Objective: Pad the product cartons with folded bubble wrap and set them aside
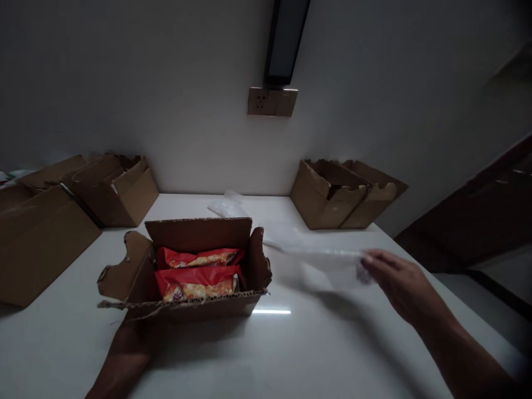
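An open cardboard box (pixel 199 235) with ragged flaps is at the left of centre. Two red snack packets with food printed on them lie inside; the front packet (pixel 199 280) partly covers the other. Under the box's front left side, my left hand (pixel 135 338) holds it, fingers hidden by the cardboard and shade. Over on the right, my right hand (pixel 394 280) pinches one end of a clear plastic film or bag (pixel 324 266) between thumb and fingers. Motion blurs the plastic, which stretches left toward the box over the white table (pixel 291 354).
Crumpled clear plastic (pixel 228 206) lies near the wall. More open cardboard boxes stand at the left, including a large box (pixel 45 244) and a smaller box (pixel 133 194). Two boxes (pixel 328 199) stand at the back right. A socket panel (pixel 272 102) is on the wall.
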Motion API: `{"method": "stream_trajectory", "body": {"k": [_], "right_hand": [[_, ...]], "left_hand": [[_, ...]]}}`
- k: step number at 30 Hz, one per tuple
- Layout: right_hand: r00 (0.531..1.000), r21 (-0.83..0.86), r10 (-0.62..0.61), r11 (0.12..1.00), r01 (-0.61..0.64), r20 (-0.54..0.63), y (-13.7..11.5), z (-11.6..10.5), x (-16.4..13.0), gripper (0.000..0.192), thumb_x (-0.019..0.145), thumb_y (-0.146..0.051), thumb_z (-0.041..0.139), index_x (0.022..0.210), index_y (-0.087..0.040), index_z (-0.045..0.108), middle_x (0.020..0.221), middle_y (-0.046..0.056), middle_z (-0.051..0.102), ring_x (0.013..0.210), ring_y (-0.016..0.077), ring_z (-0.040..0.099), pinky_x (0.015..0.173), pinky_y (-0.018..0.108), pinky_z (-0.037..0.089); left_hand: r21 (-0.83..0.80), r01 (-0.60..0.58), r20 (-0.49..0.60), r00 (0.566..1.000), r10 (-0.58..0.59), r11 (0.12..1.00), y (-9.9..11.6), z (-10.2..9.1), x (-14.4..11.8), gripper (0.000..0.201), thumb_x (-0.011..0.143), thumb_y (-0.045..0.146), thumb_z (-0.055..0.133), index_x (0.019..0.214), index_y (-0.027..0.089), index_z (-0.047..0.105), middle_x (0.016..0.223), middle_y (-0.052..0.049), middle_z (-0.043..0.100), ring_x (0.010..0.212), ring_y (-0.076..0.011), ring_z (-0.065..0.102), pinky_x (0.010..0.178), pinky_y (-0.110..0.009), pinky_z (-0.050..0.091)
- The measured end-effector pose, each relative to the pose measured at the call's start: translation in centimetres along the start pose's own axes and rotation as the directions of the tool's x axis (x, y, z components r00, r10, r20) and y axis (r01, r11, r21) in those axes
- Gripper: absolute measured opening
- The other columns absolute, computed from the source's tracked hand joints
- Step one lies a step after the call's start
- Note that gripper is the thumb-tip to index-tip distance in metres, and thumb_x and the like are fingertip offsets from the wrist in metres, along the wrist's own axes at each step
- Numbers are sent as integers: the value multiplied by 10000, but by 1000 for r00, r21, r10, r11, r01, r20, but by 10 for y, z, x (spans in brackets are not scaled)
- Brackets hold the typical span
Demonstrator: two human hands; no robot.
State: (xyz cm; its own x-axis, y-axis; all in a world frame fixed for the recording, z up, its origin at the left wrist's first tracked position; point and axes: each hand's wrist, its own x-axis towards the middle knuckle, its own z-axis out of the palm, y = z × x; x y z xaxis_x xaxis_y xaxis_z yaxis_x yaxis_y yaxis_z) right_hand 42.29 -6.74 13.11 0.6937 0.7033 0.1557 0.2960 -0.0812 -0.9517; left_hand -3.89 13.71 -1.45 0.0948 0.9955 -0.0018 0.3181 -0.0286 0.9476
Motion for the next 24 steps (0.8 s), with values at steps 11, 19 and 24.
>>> {"method": "stream_trajectory", "body": {"k": [11, 19, 24], "right_hand": [[903, -485, -91, 819, 308, 420, -46, 2, -73, 390, 821, -616, 638, 968, -284, 783, 1087, 113, 749, 1002, 321, 704, 694, 377, 612], [797, -225, -243, 878, 423, 553, -13, 129, -78, 428, 875, -444, 602, 1226, -200, 614, 1121, 130, 698, 799, 215, 667, 644, 357, 582], [808, -214, -304, 863, 458, 504, -3, 148, -71, 200, 944, -345, 492, 1011, -208, 622, 916, 79, 690, 739, 186, 644, 635, 318, 560]], "left_hand": [[14, -79, 64, 995, 78, 997, 48, 1, -18, 610, 626, 455, 735, 1132, 166, 553, 1159, -141, 703, 1060, -326, 676, 916, -451, 571], [27, -201, 151, 969, 195, 979, 38, 3, -25, 496, 692, 371, 689, 1121, 148, 574, 1113, -143, 728, 1006, -299, 701, 867, -401, 588], [56, -165, 194, 969, 152, 985, 36, 5, -19, 434, 739, 416, 675, 1074, 151, 596, 1050, -139, 736, 946, -301, 711, 813, -409, 598]]}}
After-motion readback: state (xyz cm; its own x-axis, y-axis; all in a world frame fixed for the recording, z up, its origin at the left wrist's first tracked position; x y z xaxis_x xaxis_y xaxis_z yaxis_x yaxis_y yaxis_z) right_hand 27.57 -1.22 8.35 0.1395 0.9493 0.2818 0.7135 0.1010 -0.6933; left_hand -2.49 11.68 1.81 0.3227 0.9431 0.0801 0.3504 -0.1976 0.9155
